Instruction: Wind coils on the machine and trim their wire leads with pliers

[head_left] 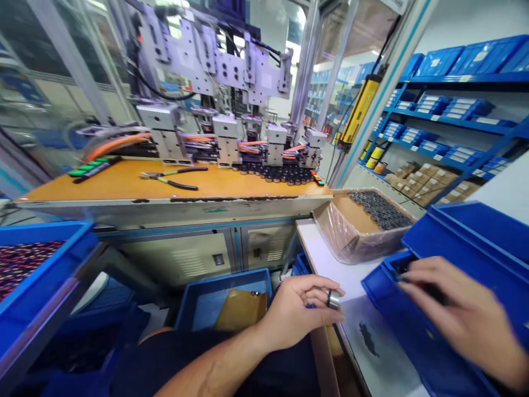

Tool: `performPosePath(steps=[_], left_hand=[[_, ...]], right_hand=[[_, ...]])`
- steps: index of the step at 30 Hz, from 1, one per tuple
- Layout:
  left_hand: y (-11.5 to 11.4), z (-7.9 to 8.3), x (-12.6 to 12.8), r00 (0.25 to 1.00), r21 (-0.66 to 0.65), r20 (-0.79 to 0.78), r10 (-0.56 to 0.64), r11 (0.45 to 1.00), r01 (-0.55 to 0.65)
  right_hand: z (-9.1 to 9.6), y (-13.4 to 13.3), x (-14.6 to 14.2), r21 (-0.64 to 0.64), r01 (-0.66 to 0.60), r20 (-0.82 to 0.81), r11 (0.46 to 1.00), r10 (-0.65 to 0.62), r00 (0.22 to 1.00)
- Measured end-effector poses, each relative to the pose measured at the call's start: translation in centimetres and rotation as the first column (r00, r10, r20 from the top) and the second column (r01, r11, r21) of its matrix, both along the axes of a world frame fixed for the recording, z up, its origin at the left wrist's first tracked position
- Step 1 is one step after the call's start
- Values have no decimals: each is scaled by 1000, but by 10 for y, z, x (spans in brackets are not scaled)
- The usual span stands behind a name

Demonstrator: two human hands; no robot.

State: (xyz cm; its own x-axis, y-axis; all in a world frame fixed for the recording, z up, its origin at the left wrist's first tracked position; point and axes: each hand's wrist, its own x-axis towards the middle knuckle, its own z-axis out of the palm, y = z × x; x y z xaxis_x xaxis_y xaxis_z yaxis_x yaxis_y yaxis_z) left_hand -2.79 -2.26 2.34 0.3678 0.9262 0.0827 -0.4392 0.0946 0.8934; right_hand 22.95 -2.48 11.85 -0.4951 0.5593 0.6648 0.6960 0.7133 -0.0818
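My left hand (300,311) is closed in a pinch on a small dark ring-shaped part with a metal rim (333,299), held just above the edge of the white side table (326,259). My right hand (463,314) reaches into a blue plastic bin (417,331) at the lower right. Its fingers lie spread over dark parts inside; motion blur hides whether they hold anything. A plastic-lined cardboard box (359,226) of many small black rings stands on the white table behind the bin.
An orange workbench (136,184) carries an assembly machine (231,127), pliers (173,177), and rows of black rings (281,173). A blue tray (37,264) of dark parts sits at the left. A blue floor bin (223,300) holds brown paper. Shelves of blue boxes (446,116) stand at the right.
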Motion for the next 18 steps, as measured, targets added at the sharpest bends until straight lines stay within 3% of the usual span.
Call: performPosePath(steps=[2,6,13,18], left_hand=[[-1,1,2,999,28,-40,15,1000,-14],[0,0,6,992,80,-119,33,997,-23],[4,-7,26,991,95,-135,17,995,-4],[7,-6,28,994,94,-106,32,995,-22]], right_hand=[[-27,-6,-24,-131,-142,-44,981,137,990],[-61,-13,-54,-61,-252,-120,966,244,962],[-75,-7,-42,20,-234,-90,972,235,968],[-73,-8,-38,28,-202,-93,979,204,975]])
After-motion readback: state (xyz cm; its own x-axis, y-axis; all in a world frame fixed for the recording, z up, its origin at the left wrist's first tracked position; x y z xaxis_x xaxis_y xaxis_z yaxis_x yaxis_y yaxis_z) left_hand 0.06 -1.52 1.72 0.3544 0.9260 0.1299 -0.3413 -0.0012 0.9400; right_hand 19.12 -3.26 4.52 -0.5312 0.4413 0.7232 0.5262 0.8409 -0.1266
